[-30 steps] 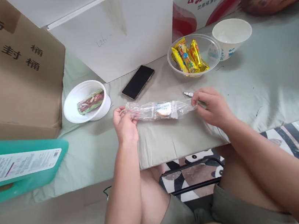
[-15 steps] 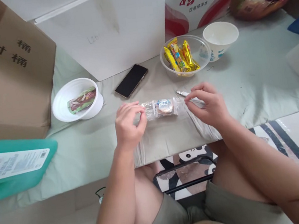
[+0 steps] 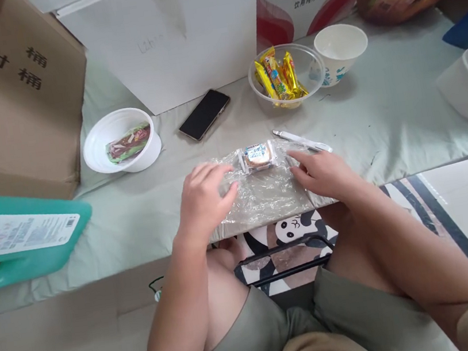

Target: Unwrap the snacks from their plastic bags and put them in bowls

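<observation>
A small wrapped snack [image 3: 257, 157] rests near the back edge of a crumpled clear plastic sheet [image 3: 258, 195], which lies spread on the cloth-covered table. My left hand [image 3: 206, 199] is over the sheet's left side, thumb and fingers apart, holding nothing. On the other side, my right hand [image 3: 323, 171] has its index finger and thumb apart at the sheet's right edge, with nothing between them. Just behind my right hand lies a white pen [image 3: 302, 140].
A phone [image 3: 204, 114], a white bowl [image 3: 120, 142] with a packet, a clear bowl [image 3: 312, 83] of yellow packets and a paper cup [image 3: 341, 44] stand behind. Boxes [image 3: 198, 41] line the back. A teal jug [image 3: 63, 234] is at left, a white container [image 3: 465, 87] at right.
Both hands have opened and let go of the plastic, which now lies flatter and spreads toward the table's front edge. The view has shifted slightly, and more of the pen shows.
</observation>
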Demonstrator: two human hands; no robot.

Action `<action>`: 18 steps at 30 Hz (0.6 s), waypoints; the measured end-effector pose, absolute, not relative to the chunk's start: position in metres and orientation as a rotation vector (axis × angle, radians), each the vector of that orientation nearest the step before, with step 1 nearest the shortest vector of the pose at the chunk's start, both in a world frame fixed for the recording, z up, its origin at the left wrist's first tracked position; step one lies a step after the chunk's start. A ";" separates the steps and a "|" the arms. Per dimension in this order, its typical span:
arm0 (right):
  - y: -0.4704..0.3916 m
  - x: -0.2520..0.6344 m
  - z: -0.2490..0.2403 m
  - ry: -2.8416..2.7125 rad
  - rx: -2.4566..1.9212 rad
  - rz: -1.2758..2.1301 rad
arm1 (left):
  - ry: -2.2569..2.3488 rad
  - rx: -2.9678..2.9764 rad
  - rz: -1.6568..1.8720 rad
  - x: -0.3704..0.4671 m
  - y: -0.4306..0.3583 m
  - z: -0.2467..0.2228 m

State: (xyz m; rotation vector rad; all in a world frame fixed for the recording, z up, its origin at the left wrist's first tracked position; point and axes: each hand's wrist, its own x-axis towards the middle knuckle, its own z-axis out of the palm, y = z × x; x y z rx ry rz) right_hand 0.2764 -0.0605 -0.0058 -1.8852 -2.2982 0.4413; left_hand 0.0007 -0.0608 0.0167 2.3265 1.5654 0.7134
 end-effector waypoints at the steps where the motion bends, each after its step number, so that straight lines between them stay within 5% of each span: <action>1: -0.056 0.273 -0.007 -2.250 -1.905 0.424 | 1.571 2.364 0.693 0.002 -0.055 0.013; 8: -0.038 0.250 -0.001 -1.824 -1.690 0.492 | 1.639 1.985 0.920 0.006 -0.014 -0.006; 11: -0.039 0.237 -0.001 -2.026 -1.492 0.262 | 1.488 1.650 0.985 0.006 0.001 -0.006; 18: -0.024 0.210 -0.001 -2.377 -1.304 0.303 | 1.455 1.342 1.072 -0.003 0.010 -0.002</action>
